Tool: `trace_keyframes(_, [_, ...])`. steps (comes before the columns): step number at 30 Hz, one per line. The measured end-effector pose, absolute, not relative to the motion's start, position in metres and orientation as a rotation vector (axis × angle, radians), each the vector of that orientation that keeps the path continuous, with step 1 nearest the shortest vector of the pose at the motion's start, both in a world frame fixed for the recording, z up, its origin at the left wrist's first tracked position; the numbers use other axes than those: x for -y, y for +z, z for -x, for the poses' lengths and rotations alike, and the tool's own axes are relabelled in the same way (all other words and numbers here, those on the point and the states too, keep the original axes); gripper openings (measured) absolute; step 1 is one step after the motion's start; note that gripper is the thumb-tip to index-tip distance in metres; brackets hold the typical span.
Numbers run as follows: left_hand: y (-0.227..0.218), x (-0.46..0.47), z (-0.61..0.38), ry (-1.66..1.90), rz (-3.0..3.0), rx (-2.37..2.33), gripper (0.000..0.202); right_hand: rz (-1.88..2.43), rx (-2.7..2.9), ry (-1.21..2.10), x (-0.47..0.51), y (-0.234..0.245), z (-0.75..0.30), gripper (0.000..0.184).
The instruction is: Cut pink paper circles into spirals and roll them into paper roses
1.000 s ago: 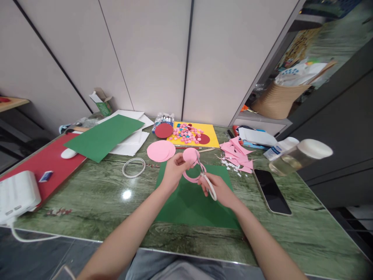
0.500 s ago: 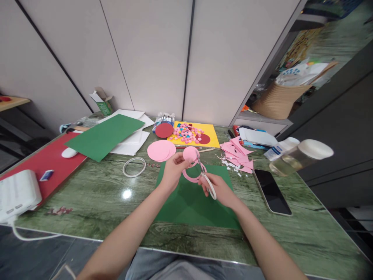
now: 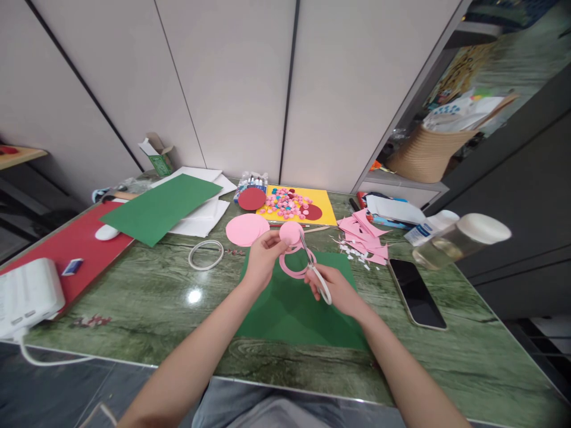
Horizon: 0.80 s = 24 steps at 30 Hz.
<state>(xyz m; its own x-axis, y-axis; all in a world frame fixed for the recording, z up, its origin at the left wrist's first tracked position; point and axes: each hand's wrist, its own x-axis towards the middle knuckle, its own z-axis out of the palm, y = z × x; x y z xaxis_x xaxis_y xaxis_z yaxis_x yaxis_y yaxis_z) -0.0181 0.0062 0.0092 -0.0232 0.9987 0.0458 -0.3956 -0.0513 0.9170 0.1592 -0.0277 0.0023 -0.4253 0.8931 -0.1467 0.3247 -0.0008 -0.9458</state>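
My left hand [image 3: 264, 257] pinches a small pink paper circle [image 3: 290, 233] by its lower left edge. White-handled scissors [image 3: 322, 284] are in my right hand [image 3: 331, 286], their blades at the circle's right edge; whether the blades are fully closed I cannot tell. Below the circle, pink paper rings [image 3: 296, 272] are at the top of a green sheet [image 3: 303, 321], partly hidden by my hands. Larger pink paper circles [image 3: 247, 229] lie overlapped just beyond my left hand.
A yellow sheet [image 3: 328, 205] with pink and blue pieces is at the back. Pink scraps [image 3: 363, 238], a phone [image 3: 417, 293] and a bottle [image 3: 459, 241] stand right. A white ring [image 3: 206, 255], another green sheet [image 3: 163, 208] and a white power bank [image 3: 31, 297] are left.
The small pink circle and my left hand have shifted very slightly left. My right hand and the scissors stay almost in place.
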Motion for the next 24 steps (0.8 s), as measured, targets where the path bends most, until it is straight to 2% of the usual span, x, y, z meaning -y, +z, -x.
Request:
trace_keyframes(10, [0.0111,-0.0057,0.0177,1.473,-0.891,-0.891,0.022,1.27,1.771,1.436,0.028,0.0034,-0.1586,0.033])
trace_keyframes(24, [0.0082,-0.0032,0.0174,1.301,-0.962,-0.984,0.023,1.26,1.784,1.441,0.0292,0.0028,-0.1565,0.031])
